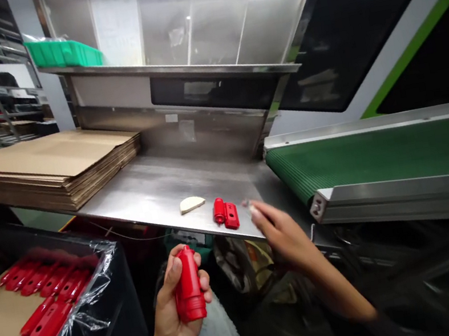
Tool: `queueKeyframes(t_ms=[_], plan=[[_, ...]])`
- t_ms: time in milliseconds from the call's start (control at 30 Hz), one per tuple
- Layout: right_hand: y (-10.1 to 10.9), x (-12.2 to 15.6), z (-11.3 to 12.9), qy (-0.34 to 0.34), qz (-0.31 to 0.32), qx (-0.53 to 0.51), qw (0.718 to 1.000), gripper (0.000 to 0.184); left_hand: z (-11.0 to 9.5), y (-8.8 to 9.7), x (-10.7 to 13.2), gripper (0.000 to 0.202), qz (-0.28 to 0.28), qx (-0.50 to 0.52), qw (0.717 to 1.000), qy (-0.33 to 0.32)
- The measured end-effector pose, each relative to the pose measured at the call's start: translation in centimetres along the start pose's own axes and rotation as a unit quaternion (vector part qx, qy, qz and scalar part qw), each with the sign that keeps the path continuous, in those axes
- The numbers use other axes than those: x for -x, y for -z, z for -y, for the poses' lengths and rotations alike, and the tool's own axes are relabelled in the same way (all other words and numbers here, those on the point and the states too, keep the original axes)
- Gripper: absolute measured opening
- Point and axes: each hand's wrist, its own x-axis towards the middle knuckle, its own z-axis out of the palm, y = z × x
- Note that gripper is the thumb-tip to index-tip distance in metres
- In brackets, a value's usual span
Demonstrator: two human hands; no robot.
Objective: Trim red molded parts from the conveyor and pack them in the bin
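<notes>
My left hand (171, 322) is wrapped round a red plastic part (190, 284), a cylinder with a ridged collar at its lower end and a small nub on top. It is held nearly upright in front of the table edge. My right hand (282, 233) is at the table's front edge, thumb and forefinger pinched together; whatever may be between them is too small and blurred to name. Just left of its fingertips, a red moulded piece (224, 214) lies on the metal table (136, 186), one half rounded and the other flat with holes. Beside that lies a cream half-round piece (191, 204).
At lower left, a black-lined box (118, 302) holds rows of red parts (48, 280) on cardboard. Flat cardboard sheets (44, 156) are stacked on the table's left. A green conveyor belt (391, 156) runs at right. Above, a shelf (189, 67) carries a green bin (63, 53).
</notes>
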Motion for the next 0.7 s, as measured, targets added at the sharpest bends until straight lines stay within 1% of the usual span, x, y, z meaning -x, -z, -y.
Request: queueKeyframes(t_ms=[67, 133, 167, 200, 233, 267, 300, 333, 367, 400, 533, 633, 700], plan=[[-0.5, 5.6, 0.5, 0.022, 0.062, -0.050, 0.997, 0.041, 0.0, -0.3, 0.1, 0.018, 0.001, 0.012, 1.000, 0.001], [-1.3, 10.1, 1.0, 0.027, 0.131, -0.119, 0.984, 0.034, 0.2, -0.5, 0.2, 0.020, -0.003, 0.022, 1.000, 0.004], [-1.7, 11.7, 1.2, 0.042, 0.165, -0.152, 0.974, 0.027, 0.3, -0.5, 0.3, 0.021, -0.006, 0.026, 1.000, 0.008], [-2.1, 12.8, 1.4, 0.071, 0.185, -0.172, 0.965, 0.021, 0.4, -0.5, 0.4, 0.021, -0.011, 0.030, 0.999, 0.014], [-2.4, 13.5, 1.5, 0.119, 0.187, -0.172, 0.960, 0.018, 0.6, -0.6, 0.5, 0.022, -0.016, 0.032, 0.999, 0.019], [-2.5, 13.7, 1.6, 0.179, 0.166, -0.150, 0.958, 0.019, 0.6, -0.7, 0.5, 0.023, -0.021, 0.034, 0.999, 0.023], [-2.6, 13.7, 1.7, 0.234, 0.129, -0.117, 0.957, 0.024, 0.7, -0.7, 0.6, 0.023, -0.026, 0.036, 0.999, 0.027], [-2.6, 13.5, 1.9, 0.277, 0.090, -0.078, 0.954, 0.030, 0.8, -0.9, 0.6, 0.024, -0.032, 0.037, 0.998, 0.032], [-2.6, 13.2, 2.1, 0.301, 0.065, -0.044, 0.950, 0.035, 0.8, -1.0, 0.7, 0.024, -0.038, 0.039, 0.998, 0.035], [-2.5, 12.9, 2.3, 0.310, 0.058, -0.024, 0.949, 0.039, 0.8, -1.1, 0.7, 0.024, -0.045, 0.040, 0.997, 0.039], [-2.5, 12.0, 3.3, 0.325, 0.075, -0.009, 0.943, 0.046, 0.6, -1.6, 1.3, 0.024, -0.070, 0.042, 0.995, 0.058], [-3.0, 11.7, 4.0, 0.351, 0.073, 0.013, 0.933, 0.040, 0.3, -1.8, 1.9, 0.022, -0.087, 0.053, 0.993, 0.058], [-3.4, 11.5, 4.4, 0.365, 0.067, 0.016, 0.928, 0.035, 0.1, -1.7, 2.2, 0.022, -0.083, 0.068, 0.991, 0.073]])
